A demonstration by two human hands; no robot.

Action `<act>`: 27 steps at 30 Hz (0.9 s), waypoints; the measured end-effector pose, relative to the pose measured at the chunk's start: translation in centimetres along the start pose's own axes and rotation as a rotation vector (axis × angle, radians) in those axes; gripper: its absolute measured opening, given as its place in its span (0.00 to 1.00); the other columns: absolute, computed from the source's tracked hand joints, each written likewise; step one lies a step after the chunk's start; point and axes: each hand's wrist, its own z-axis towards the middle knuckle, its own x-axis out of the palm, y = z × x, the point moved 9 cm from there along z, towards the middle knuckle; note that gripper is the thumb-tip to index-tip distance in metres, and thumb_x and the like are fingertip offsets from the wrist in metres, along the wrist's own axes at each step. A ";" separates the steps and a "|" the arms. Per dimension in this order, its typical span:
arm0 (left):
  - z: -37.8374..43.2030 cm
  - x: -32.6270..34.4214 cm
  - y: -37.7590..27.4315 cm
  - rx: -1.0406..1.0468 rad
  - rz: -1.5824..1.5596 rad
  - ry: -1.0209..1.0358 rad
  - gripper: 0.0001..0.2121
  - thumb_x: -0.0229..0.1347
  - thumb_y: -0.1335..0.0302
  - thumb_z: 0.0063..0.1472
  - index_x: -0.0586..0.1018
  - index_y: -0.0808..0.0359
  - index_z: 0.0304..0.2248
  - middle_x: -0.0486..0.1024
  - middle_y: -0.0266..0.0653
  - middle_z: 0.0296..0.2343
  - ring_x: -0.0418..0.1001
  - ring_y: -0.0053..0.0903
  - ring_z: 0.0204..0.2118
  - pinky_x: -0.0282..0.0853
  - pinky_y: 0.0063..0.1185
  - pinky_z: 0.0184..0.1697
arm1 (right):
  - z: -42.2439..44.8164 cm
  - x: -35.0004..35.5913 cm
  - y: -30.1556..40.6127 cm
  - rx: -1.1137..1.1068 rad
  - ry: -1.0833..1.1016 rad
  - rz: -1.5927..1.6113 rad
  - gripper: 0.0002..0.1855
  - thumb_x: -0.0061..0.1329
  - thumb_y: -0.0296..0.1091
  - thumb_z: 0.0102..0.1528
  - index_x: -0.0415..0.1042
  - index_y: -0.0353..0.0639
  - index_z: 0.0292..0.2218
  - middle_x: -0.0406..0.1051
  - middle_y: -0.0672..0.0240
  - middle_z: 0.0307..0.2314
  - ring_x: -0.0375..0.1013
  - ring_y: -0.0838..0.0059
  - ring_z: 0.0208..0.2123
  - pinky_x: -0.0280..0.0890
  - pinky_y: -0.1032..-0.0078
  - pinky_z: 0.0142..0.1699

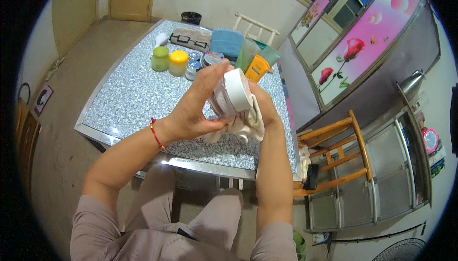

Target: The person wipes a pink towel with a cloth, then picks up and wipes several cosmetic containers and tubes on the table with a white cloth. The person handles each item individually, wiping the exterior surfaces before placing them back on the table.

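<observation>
Above the table, my left hand (193, 107) grips a clear cosmetic jar with a white lid (237, 88), tilted on its side. My right hand (266, 107) is behind the jar, holding a whitish cloth (248, 125) that hangs below it; its fingers are mostly hidden. Beyond my hands stand a green jar (160, 59), a yellow-lidded jar (178, 63) and small jars with blue and silver lids (193, 69). An orange squeeze tube (257, 68) and green tubes (247, 52) stand close behind my right hand.
A folded gray towel (189, 38) and a folded blue towel (227, 42) lie at the far side of the speckled table (121, 107). Right of the table stands a wooden chair (361, 146), near a metal-framed cabinet (390, 182). A black bin (191, 17) is behind the table.
</observation>
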 end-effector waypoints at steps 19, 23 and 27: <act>-0.6 0.8 2.9 -0.074 0.233 0.006 0.49 0.69 0.63 0.41 0.54 0.66 0.59 0.57 0.50 0.56 0.54 0.44 0.60 0.50 0.34 0.61 | -3.2 -0.1 5.8 -0.323 -0.145 -1.012 0.33 0.61 0.46 0.41 0.67 0.36 0.45 0.72 0.64 0.33 0.72 0.73 0.35 0.67 0.73 0.41; -0.5 -4.7 7.4 -0.201 0.394 -0.263 0.47 0.68 0.55 0.40 0.59 0.67 0.56 0.57 0.50 0.55 0.53 0.44 0.59 0.47 0.36 0.61 | -3.2 -4.5 6.0 -0.257 -0.318 -1.239 0.29 0.59 0.46 0.43 0.70 0.35 0.41 0.73 0.62 0.31 0.72 0.72 0.32 0.67 0.71 0.38; -5.5 -12.4 16.6 -0.735 0.727 -0.537 0.36 0.58 0.68 0.50 0.58 0.66 0.58 0.57 0.51 0.55 0.53 0.41 0.59 0.45 0.36 0.61 | -2.6 -7.2 4.7 -0.023 -0.460 -1.427 0.32 0.61 0.51 0.38 0.71 0.37 0.40 0.74 0.53 0.34 0.74 0.61 0.37 0.67 0.68 0.42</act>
